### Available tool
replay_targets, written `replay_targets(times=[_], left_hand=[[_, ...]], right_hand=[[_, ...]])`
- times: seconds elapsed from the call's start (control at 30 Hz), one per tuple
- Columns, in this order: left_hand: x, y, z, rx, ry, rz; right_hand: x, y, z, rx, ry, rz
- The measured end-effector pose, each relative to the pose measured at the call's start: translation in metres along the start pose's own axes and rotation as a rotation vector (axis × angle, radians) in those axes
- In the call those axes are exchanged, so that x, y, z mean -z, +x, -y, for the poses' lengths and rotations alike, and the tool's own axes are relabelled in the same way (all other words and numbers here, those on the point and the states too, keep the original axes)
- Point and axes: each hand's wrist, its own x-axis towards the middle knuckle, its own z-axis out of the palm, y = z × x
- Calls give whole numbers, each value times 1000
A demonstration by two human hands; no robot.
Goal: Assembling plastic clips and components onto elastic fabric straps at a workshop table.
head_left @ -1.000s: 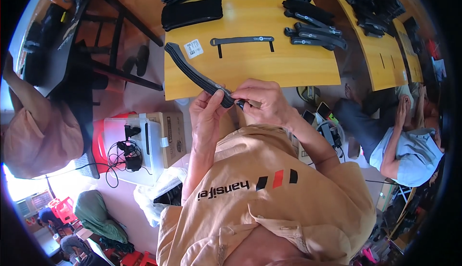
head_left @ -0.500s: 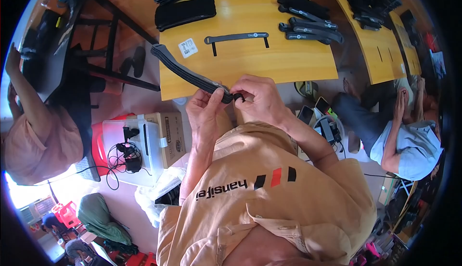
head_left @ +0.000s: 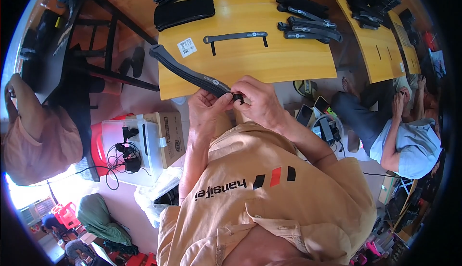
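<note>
Both hands are pinching one end of a long black strap (head_left: pixel 190 72) at the frame's centre: left hand (head_left: pixel 208 109) closed beneath it, right hand (head_left: pixel 260 101) closed over its tip. Compared with a second ago, the strap is lying flatter, trailing toward the upper left over the yellow table (head_left: pixel 288 59); the fiddling at its end is continuing.

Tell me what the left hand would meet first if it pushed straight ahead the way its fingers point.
Probably the right hand: the left hand points at it across the black strap end both pinch.

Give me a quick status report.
Left hand and right hand both pinch the long black fabric strap at its near end. Strap drapes over yellow wooden table edge. Nothing obstructing.
</note>
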Motion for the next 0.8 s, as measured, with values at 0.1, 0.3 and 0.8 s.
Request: replay_targets(times=[0.1,0.3,0.8], left_hand=[[4,-1,3,28,-1,51],[3,-5,5,25,-25,49],[4,1,-5,157,-47,74]], right_hand=[[0,0,0,-4,41,22],[-3,-3,-3,-54,82,32],[31,11,-11,-95,134,530]])
